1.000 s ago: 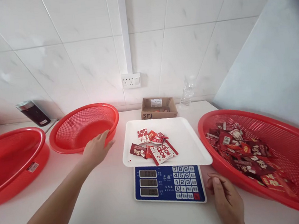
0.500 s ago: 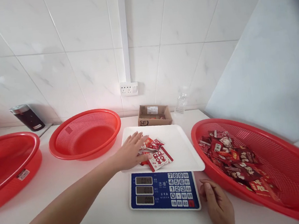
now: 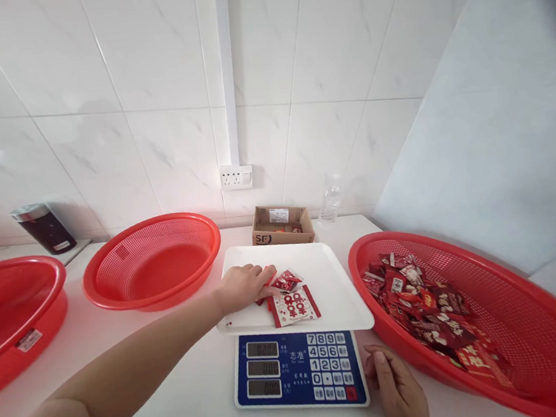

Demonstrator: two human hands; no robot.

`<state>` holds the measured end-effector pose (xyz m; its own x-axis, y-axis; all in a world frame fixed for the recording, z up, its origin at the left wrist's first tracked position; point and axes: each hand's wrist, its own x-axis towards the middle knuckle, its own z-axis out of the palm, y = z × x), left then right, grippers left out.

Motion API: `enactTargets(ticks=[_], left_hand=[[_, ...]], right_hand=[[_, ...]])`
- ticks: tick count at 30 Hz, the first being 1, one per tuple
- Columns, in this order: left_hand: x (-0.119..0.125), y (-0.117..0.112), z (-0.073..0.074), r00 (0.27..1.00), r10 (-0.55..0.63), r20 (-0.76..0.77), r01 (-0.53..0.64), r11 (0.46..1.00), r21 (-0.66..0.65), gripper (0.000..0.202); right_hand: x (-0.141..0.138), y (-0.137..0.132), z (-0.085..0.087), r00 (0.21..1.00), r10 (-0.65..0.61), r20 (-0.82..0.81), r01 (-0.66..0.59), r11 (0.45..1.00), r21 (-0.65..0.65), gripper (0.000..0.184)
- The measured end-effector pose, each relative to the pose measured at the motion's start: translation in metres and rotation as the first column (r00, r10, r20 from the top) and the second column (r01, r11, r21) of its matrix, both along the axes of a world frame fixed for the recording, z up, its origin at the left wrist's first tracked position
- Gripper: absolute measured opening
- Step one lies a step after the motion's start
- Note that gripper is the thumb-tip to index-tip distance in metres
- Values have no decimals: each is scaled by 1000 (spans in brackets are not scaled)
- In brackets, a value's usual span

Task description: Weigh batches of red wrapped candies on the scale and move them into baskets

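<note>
My left hand (image 3: 241, 287) lies on the white scale tray (image 3: 332, 289) with its fingers curled over several red and white snack packets (image 3: 293, 304). Some packets are hidden under the hand. Below the tray shows the blue keypad and display of the scale (image 3: 299, 370). My right hand (image 3: 398, 392) rests on the white counter just right of the scale, next to the rim of the large red basket (image 3: 531, 313) full of red packets (image 3: 424, 305). Its fingers lie loosely bent with nothing in them.
An empty red mesh basket (image 3: 151, 260) stands left of the scale, and another red basket (image 3: 9, 313) sits at the far left edge. A small cardboard box (image 3: 282, 225), a clear bottle (image 3: 330, 202) and a dark canister (image 3: 44, 228) stand along the tiled wall.
My left hand left the rim of the empty red basket, moved right onto the scale tray and closed over the packets. The right hand stayed beside the scale.
</note>
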<state>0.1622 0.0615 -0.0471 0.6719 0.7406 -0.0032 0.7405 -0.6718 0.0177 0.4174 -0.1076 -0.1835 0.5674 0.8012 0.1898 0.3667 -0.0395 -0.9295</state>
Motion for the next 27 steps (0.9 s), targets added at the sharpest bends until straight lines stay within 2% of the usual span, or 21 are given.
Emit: enactTargets(ticks=[5,9,11,14,19,21,24,27], left_hand=[[-11,-2,11,999,-17,47,20,999,-50,63],[-28,-4,22,993,-112,42,118,973,-199,69],[-33,-4,25,992,-119,34,124,966,-226,57],[-34,-4,21,994,-108,29,112,979,-169,37],[-30,-8,16,995,-77,71,79,996,-34,30],[-36,-8,23,994,-49,94,46,998,32,32],[-56,-2,42,992,23,123,-40,990,134,37],[-84,13,61,958,238,160,-267,944,195,38]], right_hand=[[-2,0,2,1000,-8,-23,8,1000,-3,57],[0,1,-2,998,5,-58,-4,1000,17,56],[1,1,-4,998,17,-62,-17,1000,11,55],[2,1,-6,999,23,-48,-23,1000,0,55],[0,1,-3,999,0,-36,1,1000,15,55],[-2,1,0,999,-2,-50,3,1000,23,55],[-4,1,3,998,-18,-56,19,999,29,57],[-4,1,3,998,-15,-55,16,1000,14,57]])
